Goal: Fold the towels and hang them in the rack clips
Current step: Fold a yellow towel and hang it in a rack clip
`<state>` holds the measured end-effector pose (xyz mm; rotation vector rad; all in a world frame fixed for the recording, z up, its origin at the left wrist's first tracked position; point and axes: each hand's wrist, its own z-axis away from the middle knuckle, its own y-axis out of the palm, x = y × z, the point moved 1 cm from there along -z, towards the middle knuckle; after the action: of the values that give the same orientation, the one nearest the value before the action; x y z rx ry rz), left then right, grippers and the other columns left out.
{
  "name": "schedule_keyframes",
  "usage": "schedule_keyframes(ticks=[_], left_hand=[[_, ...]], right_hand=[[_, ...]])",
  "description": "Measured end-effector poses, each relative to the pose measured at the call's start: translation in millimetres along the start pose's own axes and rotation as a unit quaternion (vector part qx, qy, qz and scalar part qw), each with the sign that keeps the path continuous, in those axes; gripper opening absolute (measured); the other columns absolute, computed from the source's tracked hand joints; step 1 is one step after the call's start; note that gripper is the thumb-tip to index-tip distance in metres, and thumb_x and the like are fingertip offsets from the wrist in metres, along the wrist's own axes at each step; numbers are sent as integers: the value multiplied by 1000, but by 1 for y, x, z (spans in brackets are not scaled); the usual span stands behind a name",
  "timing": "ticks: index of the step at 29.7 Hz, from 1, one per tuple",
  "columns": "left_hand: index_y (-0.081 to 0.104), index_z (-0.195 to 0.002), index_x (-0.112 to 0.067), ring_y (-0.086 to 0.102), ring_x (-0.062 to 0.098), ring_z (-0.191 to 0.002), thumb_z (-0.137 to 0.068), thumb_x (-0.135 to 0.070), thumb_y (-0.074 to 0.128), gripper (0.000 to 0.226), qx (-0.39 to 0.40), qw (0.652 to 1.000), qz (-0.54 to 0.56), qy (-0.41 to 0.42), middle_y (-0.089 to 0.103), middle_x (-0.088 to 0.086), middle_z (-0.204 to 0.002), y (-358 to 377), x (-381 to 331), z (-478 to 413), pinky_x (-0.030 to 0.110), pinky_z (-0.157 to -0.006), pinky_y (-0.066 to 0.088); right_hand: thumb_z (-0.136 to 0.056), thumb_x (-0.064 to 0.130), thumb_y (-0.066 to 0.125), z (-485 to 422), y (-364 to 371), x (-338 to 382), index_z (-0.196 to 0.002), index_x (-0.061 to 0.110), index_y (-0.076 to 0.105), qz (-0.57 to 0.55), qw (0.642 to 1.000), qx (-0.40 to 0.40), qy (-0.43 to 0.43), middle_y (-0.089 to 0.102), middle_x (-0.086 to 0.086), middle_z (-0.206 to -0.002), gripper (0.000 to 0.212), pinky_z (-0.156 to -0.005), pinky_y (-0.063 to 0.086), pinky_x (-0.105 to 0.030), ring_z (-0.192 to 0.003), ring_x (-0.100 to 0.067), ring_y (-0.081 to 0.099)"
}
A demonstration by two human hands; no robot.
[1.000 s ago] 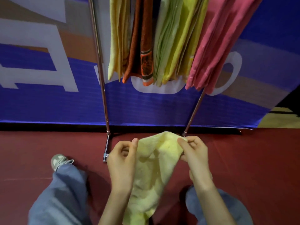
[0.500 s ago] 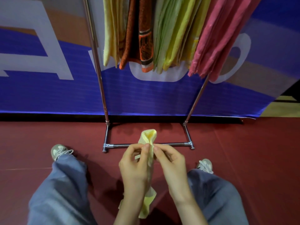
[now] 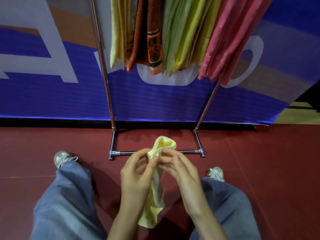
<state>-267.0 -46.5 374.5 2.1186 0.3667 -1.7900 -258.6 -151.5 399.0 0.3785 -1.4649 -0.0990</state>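
Observation:
A pale yellow towel (image 3: 156,196) hangs folded into a narrow strip between my hands, its top fold bulging above my fingers. My left hand (image 3: 136,175) pinches it from the left and my right hand (image 3: 180,172) pinches it from the right, fingertips almost touching. Above, the metal rack (image 3: 108,94) carries several hanging towels: a yellow one (image 3: 117,32), an orange patterned one (image 3: 152,40), green-yellow ones (image 3: 183,35) and a pink one (image 3: 225,40). The clips are out of view above the frame.
The rack's base bar (image 3: 187,151) lies on the red floor just beyond my hands. My legs in grey trousers and pale shoes (image 3: 62,157) stand to either side. A blue printed banner (image 3: 52,101) forms the wall behind.
The towel was spread wide between my hands a second ago. My hands have come together and it is now folded into a narrow strip.

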Motion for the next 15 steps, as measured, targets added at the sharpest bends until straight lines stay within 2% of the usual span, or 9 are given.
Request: schedule_keyframes(ticks=[3,5,7,9,11,13,14,15], left_hand=[[63,-76,-39,64,-5,-72,-71,-34,62,8,23,999,-22,28,68,-2,-83,-6,-4,2,6,-66,46],[64,-75,-43,63,-5,-74,-69,-42,55,11,42,997,-45,44,67,-9,-80,-8,-6,5,4,-66,45],[64,-78,-46,62,-6,-75,-70,-44,53,14,58,995,-60,52,66,-21,-85,-9,-8,6,3,-66,44],[62,-74,-40,61,-8,-75,-71,-42,52,11,66,993,-68,64,64,-28,-85,-10,-10,6,2,-66,42],[58,-75,-37,60,-9,-75,-73,-41,51,9,73,991,-81,77,62,-30,-82,-13,-12,6,2,-67,41],[57,-74,-37,59,-10,-77,-74,-40,50,8,88,988,-95,87,62,-31,-81,-16,-14,5,1,-68,41],[57,-74,-39,58,-10,-77,-75,-40,50,8,95,986,-103,91,61,-30,-81,-17,-14,5,1,-69,40],[58,-73,-41,58,-9,-77,-75,-40,50,9,99,984,-111,96,61,-29,-82,-19,-16,5,1,-69,40]], right_hand=[[-88,11,47,-1,-7,-1,-103,20,57,80,995,50,-19,73,1,-71,19,-72,52,-17,-75,-7,68],[-85,11,52,-3,-13,3,-98,24,56,163,983,87,-5,67,3,-55,19,-68,50,-15,-60,-4,62],[-85,5,58,-6,-20,8,-87,26,58,259,960,105,14,59,5,-42,21,-60,47,-16,-47,-4,55],[-82,13,63,-9,-29,14,-78,29,60,368,925,101,5,54,6,-37,17,-57,45,-22,-41,-4,51],[-79,31,66,-11,-38,20,-81,31,62,481,871,98,-25,53,9,-40,4,-61,46,-30,-46,-4,52],[-75,54,56,-11,-45,23,-93,32,58,595,796,91,-67,51,15,-51,28,-66,45,-30,-58,-4,53],[-72,62,47,-9,-46,26,-96,34,52,621,773,84,-103,50,18,-60,37,-66,44,-30,-64,-4,53],[-72,64,41,-8,-46,29,-95,34,49,616,770,82,-142,49,20,-70,39,-65,44,-29,-68,-5,53]])
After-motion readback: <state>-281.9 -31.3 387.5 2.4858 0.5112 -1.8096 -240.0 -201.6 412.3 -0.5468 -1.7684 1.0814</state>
